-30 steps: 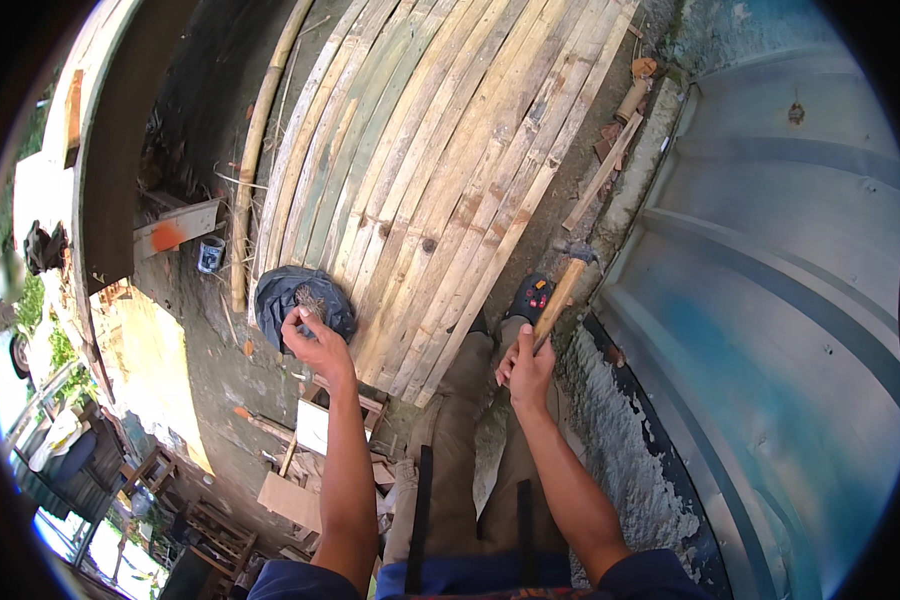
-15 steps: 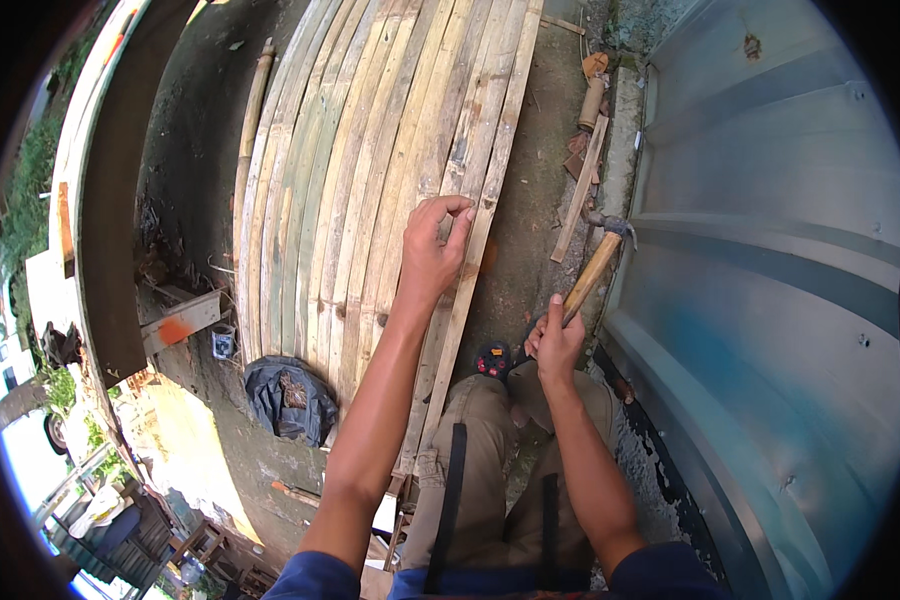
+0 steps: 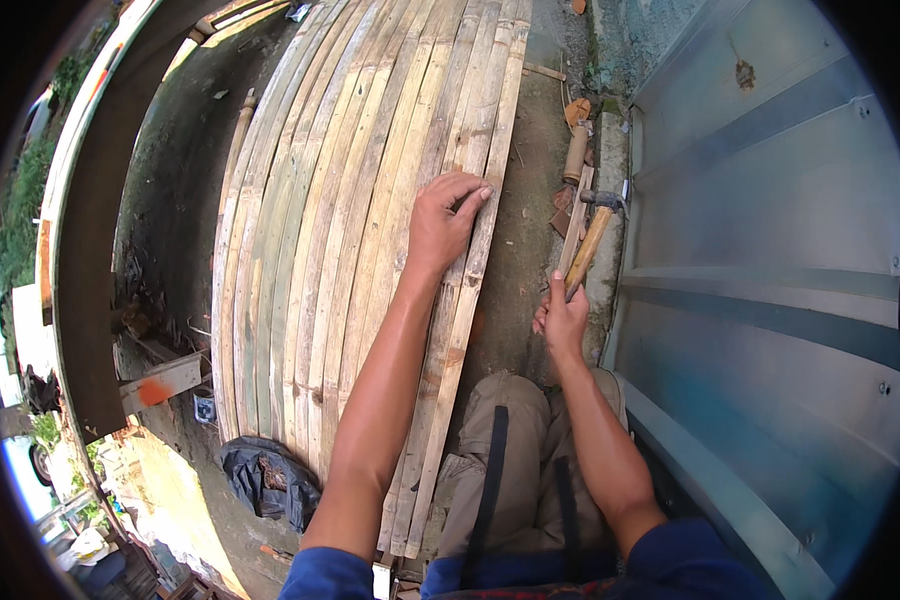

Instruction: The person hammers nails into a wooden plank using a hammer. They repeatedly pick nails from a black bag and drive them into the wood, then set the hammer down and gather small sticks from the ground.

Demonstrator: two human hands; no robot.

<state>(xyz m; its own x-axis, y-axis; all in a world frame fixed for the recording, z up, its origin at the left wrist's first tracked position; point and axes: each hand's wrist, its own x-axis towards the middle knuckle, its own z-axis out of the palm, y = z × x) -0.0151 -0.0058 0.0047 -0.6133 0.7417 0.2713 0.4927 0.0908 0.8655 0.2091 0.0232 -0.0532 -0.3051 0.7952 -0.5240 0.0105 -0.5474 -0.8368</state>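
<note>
My left hand [image 3: 444, 225] rests over the right side of a platform of long split-bamboo slats [image 3: 365, 130]. Its thumb and forefinger are pinched together near the edge slat; whatever is between them is too small to make out. My right hand [image 3: 563, 320] grips the wooden handle of a claw hammer [image 3: 590, 245]. The hammer is held to the right of the platform, its metal head up and away from me, apart from the bamboo.
Close on the right stands a bluish metal sheet wall [image 3: 770, 230]. Between it and the platform lie a wood strip [image 3: 576, 220] and a cylindrical piece [image 3: 576, 152]. A black plastic bag [image 3: 270, 480] sits by the platform's near left corner. A dark beam [image 3: 85, 300] runs along the left.
My view and body have shifted forward along the platform. The left hand stays pinched near the edge slat, slightly farther along. The hammer is still in my right hand; my shoe is no longer visible.
</note>
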